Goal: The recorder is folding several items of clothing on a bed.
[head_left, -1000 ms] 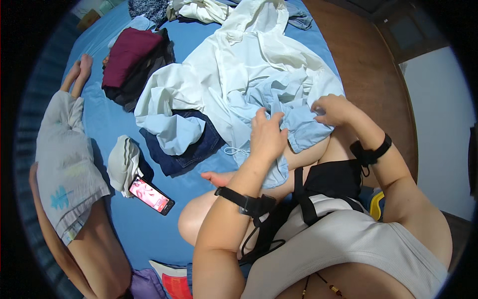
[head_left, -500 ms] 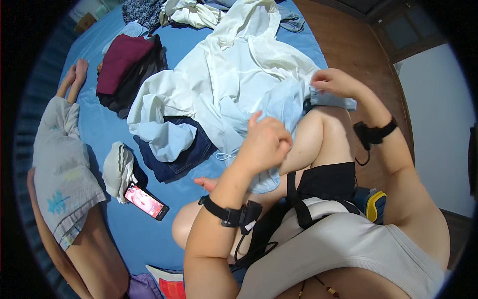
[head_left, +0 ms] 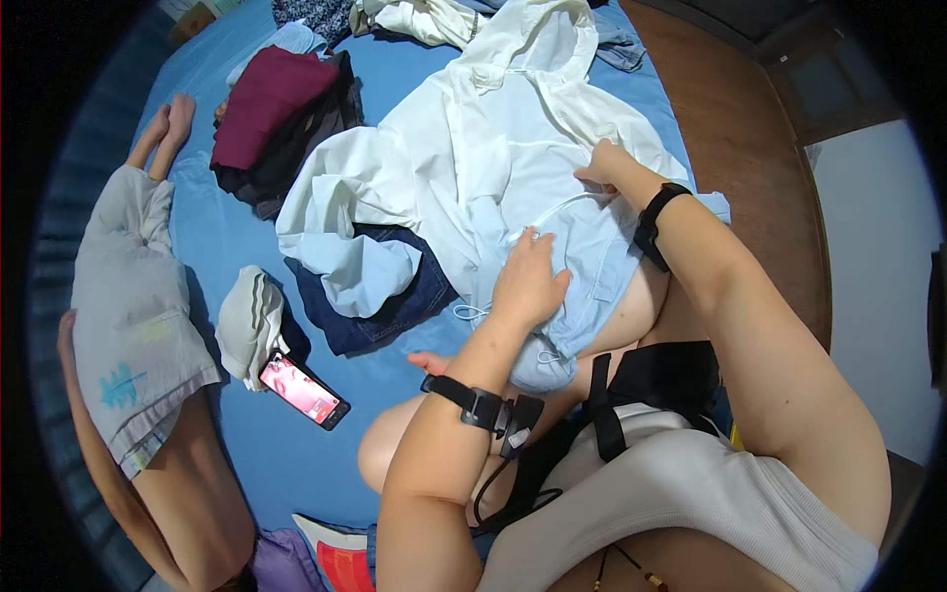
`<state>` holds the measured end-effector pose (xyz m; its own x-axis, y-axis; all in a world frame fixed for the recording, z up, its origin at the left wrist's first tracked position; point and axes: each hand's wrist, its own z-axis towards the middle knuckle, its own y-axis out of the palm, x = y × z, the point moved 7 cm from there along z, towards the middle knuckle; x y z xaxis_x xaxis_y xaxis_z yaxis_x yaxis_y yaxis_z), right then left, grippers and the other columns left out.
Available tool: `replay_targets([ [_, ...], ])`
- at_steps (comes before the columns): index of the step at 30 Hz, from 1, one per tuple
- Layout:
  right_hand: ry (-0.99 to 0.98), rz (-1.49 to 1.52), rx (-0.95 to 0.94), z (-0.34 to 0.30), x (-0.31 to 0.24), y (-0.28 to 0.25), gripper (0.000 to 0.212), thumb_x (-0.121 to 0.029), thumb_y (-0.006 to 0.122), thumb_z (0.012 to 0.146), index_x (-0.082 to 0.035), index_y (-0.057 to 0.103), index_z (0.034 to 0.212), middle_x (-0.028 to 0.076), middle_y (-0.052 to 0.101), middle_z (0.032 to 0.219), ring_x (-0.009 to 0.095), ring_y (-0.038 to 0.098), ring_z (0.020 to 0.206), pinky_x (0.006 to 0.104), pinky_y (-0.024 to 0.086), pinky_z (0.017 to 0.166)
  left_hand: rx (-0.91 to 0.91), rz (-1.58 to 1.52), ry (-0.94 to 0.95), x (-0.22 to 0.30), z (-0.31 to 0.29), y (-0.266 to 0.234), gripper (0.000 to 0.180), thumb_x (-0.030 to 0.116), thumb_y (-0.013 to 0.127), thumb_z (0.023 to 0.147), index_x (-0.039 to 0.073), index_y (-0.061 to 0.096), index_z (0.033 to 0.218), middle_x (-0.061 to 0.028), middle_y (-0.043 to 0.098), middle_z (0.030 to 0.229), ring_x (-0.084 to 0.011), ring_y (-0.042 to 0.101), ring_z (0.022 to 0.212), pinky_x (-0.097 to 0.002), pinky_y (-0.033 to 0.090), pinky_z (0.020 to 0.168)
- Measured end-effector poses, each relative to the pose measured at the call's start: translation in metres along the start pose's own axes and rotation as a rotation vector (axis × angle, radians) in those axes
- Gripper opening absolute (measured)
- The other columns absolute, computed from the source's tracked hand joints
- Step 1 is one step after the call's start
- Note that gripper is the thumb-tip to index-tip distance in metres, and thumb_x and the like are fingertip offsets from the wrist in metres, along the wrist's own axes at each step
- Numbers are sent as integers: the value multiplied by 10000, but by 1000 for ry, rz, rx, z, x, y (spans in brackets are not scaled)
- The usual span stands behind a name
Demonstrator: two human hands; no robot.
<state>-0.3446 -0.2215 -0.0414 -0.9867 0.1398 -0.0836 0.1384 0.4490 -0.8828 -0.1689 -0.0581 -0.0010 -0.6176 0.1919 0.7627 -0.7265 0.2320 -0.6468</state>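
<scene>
Right hand [head_left: 604, 170] shifted inward onto white jacket [head_left: 424, 163], cannot tell grip; left hand [head_left: 533, 280] over pale-blue cloth [head_left: 598, 271], grip apart.

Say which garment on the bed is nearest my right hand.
The white hooded jacket, spread beneath your right hand; the maroon garment and dark jeans lie farther left.

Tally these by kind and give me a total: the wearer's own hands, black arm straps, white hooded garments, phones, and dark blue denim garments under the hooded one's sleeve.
Wearer's hands, left hand and right hand: 2
Black arm straps: 2
White hooded garment: 1
Phone: 1
Dark blue denim garment: 1
Total: 7
</scene>
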Motion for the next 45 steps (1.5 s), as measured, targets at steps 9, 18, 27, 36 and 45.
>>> replay_targets([
  [9,175,545,-103,23,35,-1,294,-317,564,809,-47,609,917,99,607,802,227,591,673,331,486,624,-352,233,-397,-37,5,-14,493,303,651,701,-11,518,1058,-219,575,1002,-346,578,916,-415,462,796],
  [18,-274,793,381,-2,-26,-82,345,-322,516,837,-39,597,1018,55,626,914,175,585,781,281,451,708,-613,178,-31,9,-32,-17,346,347,599,728,10,656,781,-224,613,773,-356,603,752,-402,469,703],
  [27,-704,-266,-154,-31,-111,40,508,-353,573,751,-63,519,1164,204,300,1358,367,425,1147,353,342,968,-259,67,-405,-49,-13,-98,470,389,637,714,-71,628,810,-241,614,820,-336,605,780,-391,465,709],
  [36,-674,-71,-496,-89,-121,38,568,-400,599,740,-46,507,1175,194,540,1141,315,515,1059,348,405,897,548,427,-808,-133,-72,-228,849,291,735,610,-22,300,1268,-266,533,1071,-360,517,1035,-399,404,891],
  [45,-840,-86,-735,-156,-137,92,925,-395,640,728,57,131,1352,228,232,1390,297,265,1283,298,234,1038,1184,-808,-433,-134,-112,-292,410,59,501,768,22,457,1174,-183,541,1024,-273,544,980,-350,466,809],
])
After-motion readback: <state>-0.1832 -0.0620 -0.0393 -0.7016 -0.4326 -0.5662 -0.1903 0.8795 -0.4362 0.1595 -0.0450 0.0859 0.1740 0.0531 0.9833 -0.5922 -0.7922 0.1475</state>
